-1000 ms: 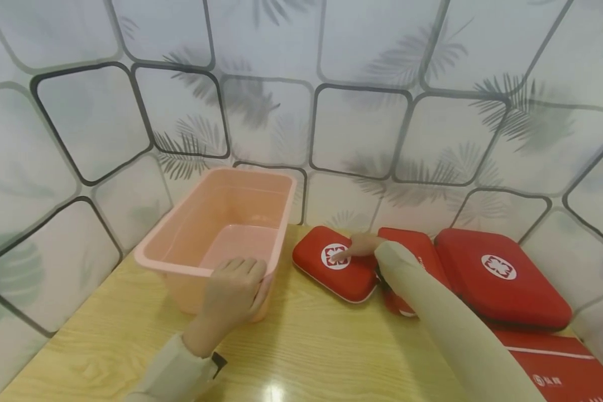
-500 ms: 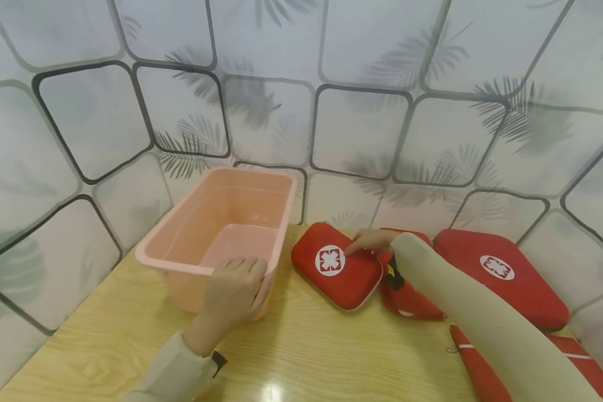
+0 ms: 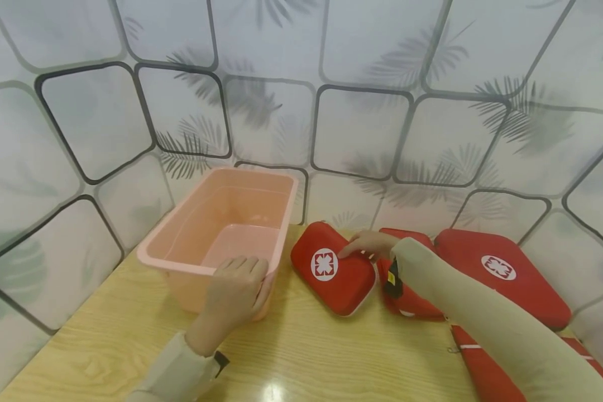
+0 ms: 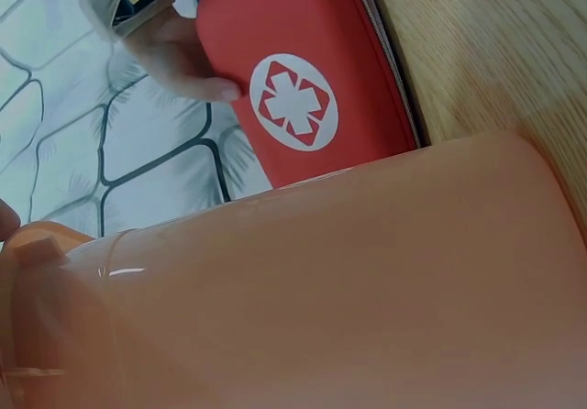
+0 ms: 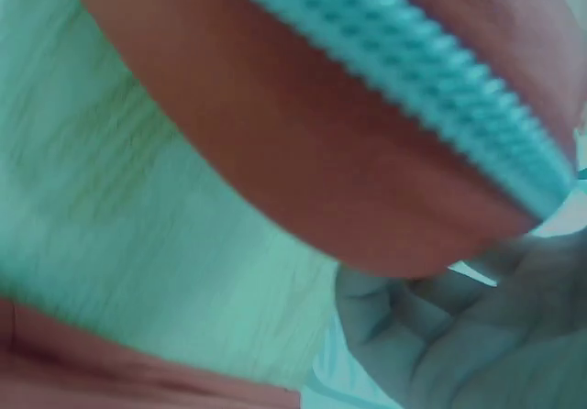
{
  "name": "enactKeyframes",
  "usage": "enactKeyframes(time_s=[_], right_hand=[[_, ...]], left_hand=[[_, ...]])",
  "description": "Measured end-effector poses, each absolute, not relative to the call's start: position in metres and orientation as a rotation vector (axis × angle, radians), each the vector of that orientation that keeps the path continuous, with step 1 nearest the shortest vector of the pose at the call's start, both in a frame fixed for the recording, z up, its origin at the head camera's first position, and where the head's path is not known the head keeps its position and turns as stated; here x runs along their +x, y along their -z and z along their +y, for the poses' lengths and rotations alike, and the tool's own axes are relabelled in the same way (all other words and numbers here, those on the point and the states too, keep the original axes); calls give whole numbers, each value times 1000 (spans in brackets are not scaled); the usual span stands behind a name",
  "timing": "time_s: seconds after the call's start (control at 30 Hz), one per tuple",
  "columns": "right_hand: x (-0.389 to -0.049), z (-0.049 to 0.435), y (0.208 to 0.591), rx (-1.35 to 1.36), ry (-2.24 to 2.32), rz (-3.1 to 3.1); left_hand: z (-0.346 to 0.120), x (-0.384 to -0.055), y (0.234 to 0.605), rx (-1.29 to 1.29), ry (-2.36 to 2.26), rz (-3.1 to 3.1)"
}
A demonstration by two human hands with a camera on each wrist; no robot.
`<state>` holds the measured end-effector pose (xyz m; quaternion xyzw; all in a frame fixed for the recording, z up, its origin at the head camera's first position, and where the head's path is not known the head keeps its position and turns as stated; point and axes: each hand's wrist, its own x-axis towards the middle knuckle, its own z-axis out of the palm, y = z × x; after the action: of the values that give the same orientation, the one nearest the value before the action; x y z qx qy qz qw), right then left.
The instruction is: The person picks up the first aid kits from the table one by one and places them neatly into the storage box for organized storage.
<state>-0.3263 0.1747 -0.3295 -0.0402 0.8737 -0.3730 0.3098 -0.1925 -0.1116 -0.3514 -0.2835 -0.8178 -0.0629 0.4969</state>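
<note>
My left hand [image 3: 236,287] grips the near rim of a pink plastic basin [image 3: 193,289], fingers curled over the edge. Nothing lies inside the basin. To its right is a red first-aid case [image 3: 334,273] with a white cross emblem, and my right hand [image 3: 369,244] holds its far right edge, thumb on the top face. The right wrist view catches the case's zipper [image 5: 404,51] close up, with curled fingers [image 5: 367,303] beneath the shell. In the left wrist view the case [image 4: 353,70] stands tilted behind the basin wall [image 4: 348,290].
Beyond my right hand lie another red pouch [image 3: 407,298] and a larger red first-aid case [image 3: 527,285]. A flat red bag [image 3: 487,368] is at the lower right, partly under my right sleeve. Patterned fabric [image 3: 362,128] encloses the wooden table [image 3: 306,363] behind.
My right hand has shifted from the emblem to the case's edge. The case has turned and tilted, its emblem moving slightly left. My left hand and the basin have stayed put.
</note>
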Motion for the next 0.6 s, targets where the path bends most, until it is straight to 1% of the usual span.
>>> enactKeyframes(time_s=[0.33, 0.6], right_hand=[[-329, 186, 323, -122, 1255, 2223], [-326, 198, 283, -53, 1367, 2192]], left_hand=[[-109, -194, 353, -688, 149, -1974], [-120, -191, 350, -667, 84, -1967]])
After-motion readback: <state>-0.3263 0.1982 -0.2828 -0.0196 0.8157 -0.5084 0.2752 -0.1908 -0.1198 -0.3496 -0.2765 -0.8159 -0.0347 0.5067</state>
